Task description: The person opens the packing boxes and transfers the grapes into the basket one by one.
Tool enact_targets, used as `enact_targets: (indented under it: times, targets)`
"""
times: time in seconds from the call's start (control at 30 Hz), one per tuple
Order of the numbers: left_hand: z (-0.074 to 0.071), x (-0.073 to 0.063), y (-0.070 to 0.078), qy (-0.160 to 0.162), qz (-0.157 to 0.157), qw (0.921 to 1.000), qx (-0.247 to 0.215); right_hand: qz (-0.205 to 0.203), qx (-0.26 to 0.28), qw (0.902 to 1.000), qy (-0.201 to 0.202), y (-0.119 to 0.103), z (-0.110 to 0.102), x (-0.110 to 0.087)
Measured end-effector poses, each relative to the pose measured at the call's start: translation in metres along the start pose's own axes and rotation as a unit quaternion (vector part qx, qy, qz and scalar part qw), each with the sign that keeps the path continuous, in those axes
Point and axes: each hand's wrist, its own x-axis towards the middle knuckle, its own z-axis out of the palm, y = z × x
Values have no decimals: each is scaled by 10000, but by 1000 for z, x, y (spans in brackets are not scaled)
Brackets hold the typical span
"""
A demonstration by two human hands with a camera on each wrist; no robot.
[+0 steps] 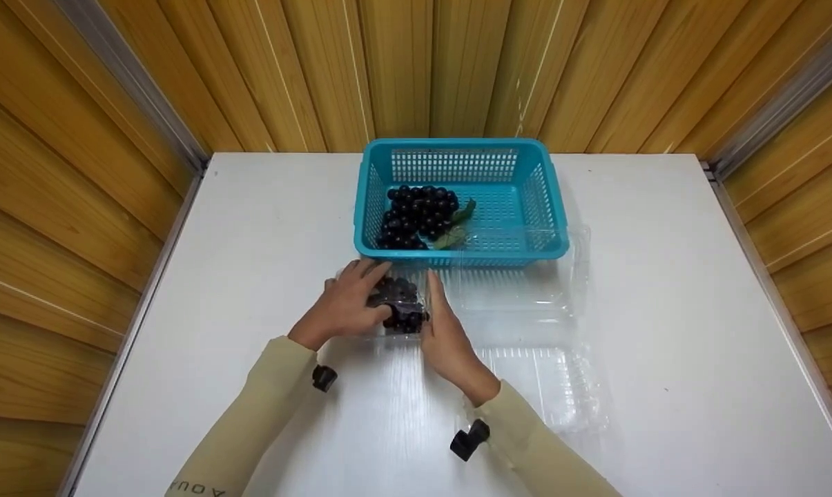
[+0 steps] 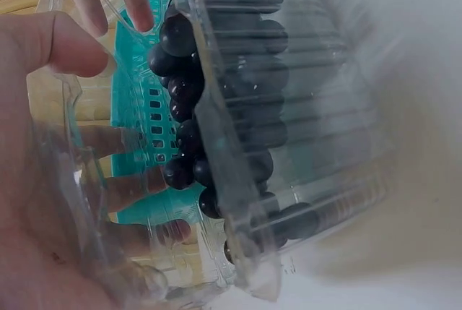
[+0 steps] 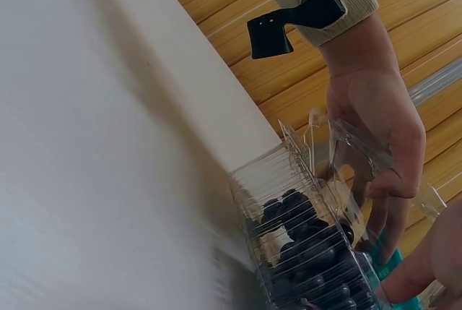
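A clear plastic clamshell box [image 2: 332,108] with dark grapes [image 1: 405,322] inside stands in front of the blue-green basket. My left hand [image 1: 350,300] lies over its thin clear lid [image 3: 346,180], fingers spread towards the far edge and thumb across the top. In the left wrist view those fingers show through the plastic. My right hand [image 1: 450,342] is held along the box's right side, fingers straight and pointing away from me. Its fingertips show at the top of the left wrist view, beside the lid. Part of the box is hidden under my left hand.
The blue-green basket [image 1: 554,252] holds bunches of dark grapes [image 1: 416,214] and green leaves [image 1: 450,237]. To the right lies another clear clamshell [image 1: 547,386], opened flat, its far half [image 1: 519,293] overlapping the basket's front. Wood-look panels [image 1: 457,69] border the white table [image 1: 664,331].
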Motion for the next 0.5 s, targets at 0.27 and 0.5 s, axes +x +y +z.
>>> enact_targets:
  times: [0.27, 0.5]
  targets:
    - [-1, 0, 3, -96, -68, 9999, -60, 59, -83, 9997, 212, 0, -1, -1]
    - [-4, -1, 8, -254, -170, 9995, -62, 13, -131, 9996, 264, -1, -2, -3]
